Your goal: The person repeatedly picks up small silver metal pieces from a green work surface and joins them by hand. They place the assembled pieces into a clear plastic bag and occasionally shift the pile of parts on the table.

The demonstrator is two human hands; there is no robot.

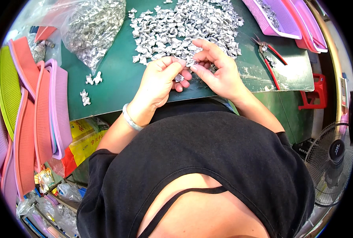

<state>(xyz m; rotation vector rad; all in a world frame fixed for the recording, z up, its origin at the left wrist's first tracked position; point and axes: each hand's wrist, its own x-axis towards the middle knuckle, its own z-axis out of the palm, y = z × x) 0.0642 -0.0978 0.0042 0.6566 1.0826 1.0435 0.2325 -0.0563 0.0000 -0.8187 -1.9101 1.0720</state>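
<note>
My left hand (158, 79) is closed, with a small silver metal piece (179, 78) held among its curled fingers. Close beside it, my right hand (222, 73) has its thumb and fingers bent together around another small silver piece (190, 62) at the left thumb's tip; the fingers partly hide it. Just beyond both hands spreads a wide heap of similar silver metal pieces (180, 27). On the left of the green table (117, 85), a pair of silver figure-shaped pieces (94, 78) and a single one (85, 97) lie apart from the heap.
Red-handled cutting pliers (269, 59) lie open at the right. A clear bag (95, 31) full of silver pieces stands at the back left. Purple and red baskets (279, 23) sit at the far right; stacked plastic baskets (29, 107) flank the left. A fan (331, 162) and red stool (317, 93) stand right.
</note>
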